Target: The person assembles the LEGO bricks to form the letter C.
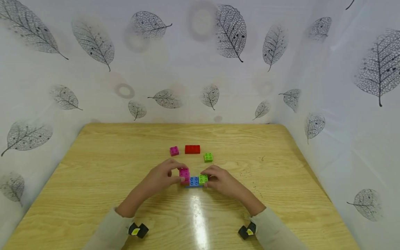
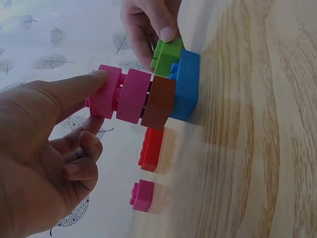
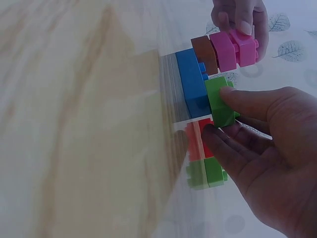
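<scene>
A long blue brick (image 3: 192, 84) stands on the table with bare studs in its middle. At its left end rises a stack of a brown brick (image 2: 159, 101) and two pink bricks (image 2: 132, 96). My left hand (image 1: 163, 173) pinches the topmost pink brick between thumb and fingers. Over the blue brick's right end is a light green brick (image 3: 219, 103). My right hand (image 1: 221, 179) holds that green brick between thumb and fingers. Whether the green brick is pressed fully down cannot be told.
Beyond the hands lie a loose pink brick (image 1: 174, 151), a long red brick (image 1: 192, 149) and a second green brick (image 1: 208, 157). They stand apart on the wooden table (image 1: 125, 139). A leaf-patterned white sheet (image 1: 187, 69) surrounds the table's back and sides.
</scene>
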Motion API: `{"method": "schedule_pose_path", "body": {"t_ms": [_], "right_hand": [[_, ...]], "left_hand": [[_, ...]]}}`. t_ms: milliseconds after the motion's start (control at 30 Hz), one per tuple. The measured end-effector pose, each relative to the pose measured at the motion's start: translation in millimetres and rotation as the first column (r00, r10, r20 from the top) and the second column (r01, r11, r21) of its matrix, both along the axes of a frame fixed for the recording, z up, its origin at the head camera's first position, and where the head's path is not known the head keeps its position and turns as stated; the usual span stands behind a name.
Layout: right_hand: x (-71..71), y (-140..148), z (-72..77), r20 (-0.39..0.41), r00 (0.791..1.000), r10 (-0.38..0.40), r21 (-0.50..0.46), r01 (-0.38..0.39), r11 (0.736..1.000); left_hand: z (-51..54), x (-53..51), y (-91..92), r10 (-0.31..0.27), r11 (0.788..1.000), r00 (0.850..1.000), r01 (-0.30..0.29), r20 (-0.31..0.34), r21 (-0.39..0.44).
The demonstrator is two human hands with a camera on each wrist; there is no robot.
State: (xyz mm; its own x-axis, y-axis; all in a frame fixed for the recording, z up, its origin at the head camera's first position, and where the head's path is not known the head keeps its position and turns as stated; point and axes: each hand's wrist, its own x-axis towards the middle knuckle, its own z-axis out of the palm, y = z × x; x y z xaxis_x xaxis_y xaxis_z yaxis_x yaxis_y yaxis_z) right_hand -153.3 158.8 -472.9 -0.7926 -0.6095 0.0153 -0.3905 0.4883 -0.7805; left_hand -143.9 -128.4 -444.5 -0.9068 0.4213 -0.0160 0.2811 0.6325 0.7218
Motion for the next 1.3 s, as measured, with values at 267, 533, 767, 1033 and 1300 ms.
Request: {"method": "schedule_pose_path", "body": {"t_ms": [267, 533, 767, 1033, 1300], "right_hand": [[-0.8, 0.5, -0.8, 0.001, 1.0, 0.001, 0.003, -0.001, 1.0], [-1.5, 0.6, -0.2, 0.004, 1.0, -0.002, -0.001, 0.002, 1.0], [-2.1, 0.8, -1.3, 0.001, 1.0, -0.001, -0.003, 0.001, 1.0], [-1.9, 0.3, -1.6, 0.023, 1.0, -0.001, -0.008, 0.001, 1.0], [-0.4, 0.0, -2.0, 0.03, 1.0, -0.002, 0.007, 0.002, 1.0]], "left_hand": [[-1.2, -0.6, 2.0, -0.015, 1.0, 1.0, 0.015, -0.015, -0.002], [3.4, -0.2, 4.8, 0.0, 0.998, 0.999, -0.002, -0.04, -0.069], [4.3, -1.6, 5.7, -0.003, 0.997, 0.999, 0.0, -0.039, -0.076], [-2.3, -3.5, 1.2, -0.012, 0.999, 1.0, 0.012, -0.019, -0.041], [-4.8, -2.7, -2.0, -0.03, 0.999, 0.998, 0.028, 0.062, 0.027]]}}
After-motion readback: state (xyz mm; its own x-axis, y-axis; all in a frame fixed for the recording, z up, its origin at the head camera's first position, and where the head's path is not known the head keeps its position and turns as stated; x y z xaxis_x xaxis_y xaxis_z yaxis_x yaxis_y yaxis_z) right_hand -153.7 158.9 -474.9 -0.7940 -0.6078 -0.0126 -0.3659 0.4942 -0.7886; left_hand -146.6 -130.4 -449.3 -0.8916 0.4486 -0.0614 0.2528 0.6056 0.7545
